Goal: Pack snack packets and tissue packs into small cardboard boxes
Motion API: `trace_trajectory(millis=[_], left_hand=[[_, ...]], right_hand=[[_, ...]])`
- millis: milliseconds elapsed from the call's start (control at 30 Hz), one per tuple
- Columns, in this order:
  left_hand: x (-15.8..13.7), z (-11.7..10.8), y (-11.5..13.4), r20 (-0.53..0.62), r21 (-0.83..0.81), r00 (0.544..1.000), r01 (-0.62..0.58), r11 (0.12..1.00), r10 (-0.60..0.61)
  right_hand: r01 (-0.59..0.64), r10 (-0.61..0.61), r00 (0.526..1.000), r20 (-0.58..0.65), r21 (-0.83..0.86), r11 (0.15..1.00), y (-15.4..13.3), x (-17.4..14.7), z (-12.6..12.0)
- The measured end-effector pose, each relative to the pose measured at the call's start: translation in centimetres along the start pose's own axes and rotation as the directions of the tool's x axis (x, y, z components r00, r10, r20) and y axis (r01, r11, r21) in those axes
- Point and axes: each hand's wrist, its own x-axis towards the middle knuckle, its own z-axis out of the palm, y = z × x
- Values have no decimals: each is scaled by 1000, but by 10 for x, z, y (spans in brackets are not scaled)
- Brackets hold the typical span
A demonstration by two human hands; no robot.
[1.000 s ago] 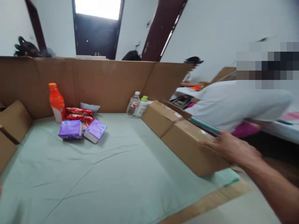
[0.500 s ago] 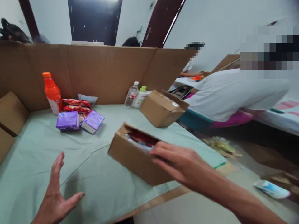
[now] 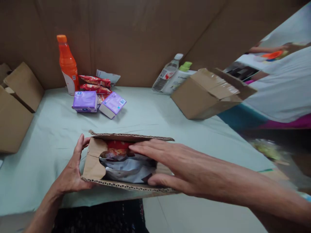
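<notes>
An open cardboard box (image 3: 94, 158) stands at the table's near edge in front of me. Inside lie a grey-white plastic packet (image 3: 132, 168) and a red snack packet (image 3: 118, 147). My left hand (image 3: 75, 168) grips the box's left end, its fingers partly hidden behind the far side and the thumb low on the near side. Across the right part of the opening reaches my right hand (image 3: 175, 165), fingers stretched out and thumb apart, over the packets. Whether its fingertips press on the packets I cannot tell.
Behind the box are two purple tissue packs (image 3: 85, 101), red snack packets (image 3: 97, 88) and an orange bottle (image 3: 68, 66). A clear bottle (image 3: 167, 76), a green-capped white bottle (image 3: 178, 79) and another box (image 3: 201, 94) stand right. Cardboard boxes (image 3: 14, 119) stand left. A person's sleeve (image 3: 286, 81) shows.
The cardboard box has swung round squarely before me, its opening now facing up at me. My left hand has closed on its left end; my right hand has moved over the opening. The view tilted down.
</notes>
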Motion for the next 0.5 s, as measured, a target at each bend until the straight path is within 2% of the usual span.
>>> trace_trajectory(millis=[100,233,300,400,500], left_hand=[[-1,2,-5,-13,-10,1000,3,1000,-3],[-2,6,-11,-18,-33,1000,-6,999,5],[-2,7,-13,-15,-50,1000,9,999,-10],[0,10,-13,14,-98,996,94,991,-93],[0,11,-15,-4,-111,992,126,986,-127]], right_hand=[[26,-20,998,64,-98,995,-6,22,-2],[32,-21,999,48,-240,970,-22,39,9],[40,-35,999,27,-242,970,-26,39,19],[27,-27,1000,3,-212,977,-26,37,32],[-1,-9,998,-61,-169,986,-26,35,34]])
